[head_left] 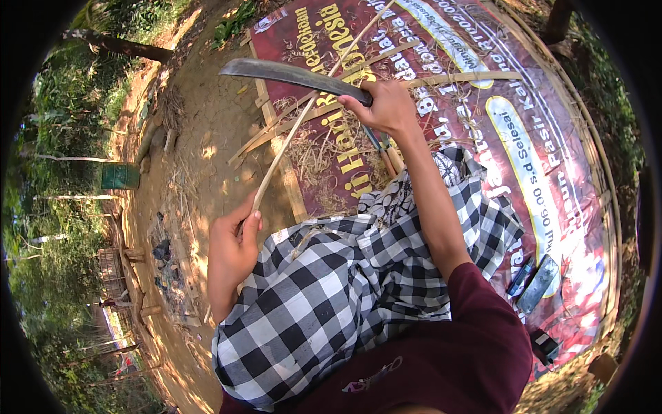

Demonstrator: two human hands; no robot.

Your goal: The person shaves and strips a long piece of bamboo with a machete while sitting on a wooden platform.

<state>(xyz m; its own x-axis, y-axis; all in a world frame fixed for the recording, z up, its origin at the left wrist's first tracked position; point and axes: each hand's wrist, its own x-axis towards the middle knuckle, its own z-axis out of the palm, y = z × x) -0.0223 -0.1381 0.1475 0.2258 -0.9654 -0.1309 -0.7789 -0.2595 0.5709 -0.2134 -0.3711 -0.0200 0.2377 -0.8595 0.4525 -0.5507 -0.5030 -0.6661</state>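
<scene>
My right hand [387,109] is wrapped round the handle end of a machete [283,72]. Its long, dark, slightly curved blade points left and crosses a thin bamboo strip [283,152]; whether the edge touches the strip I cannot tell. My left hand [234,243] pinches the strip's near end between thumb and fingers, beside my knee. From there the strip slants up and away to the right, over the far part of the banner. A black-and-white checked cloth [310,283] covers my lap. Loose bamboo strips [458,79] and curled shavings [321,155] lie under and around the blade.
A printed maroon banner [507,145] covers the low platform where I sit. At right lie a phone [538,284], a small blue item [520,277] and a black box [545,347]. Tools with wooden handles [394,159] lie near my right forearm. A green basket [120,176] stands leftward.
</scene>
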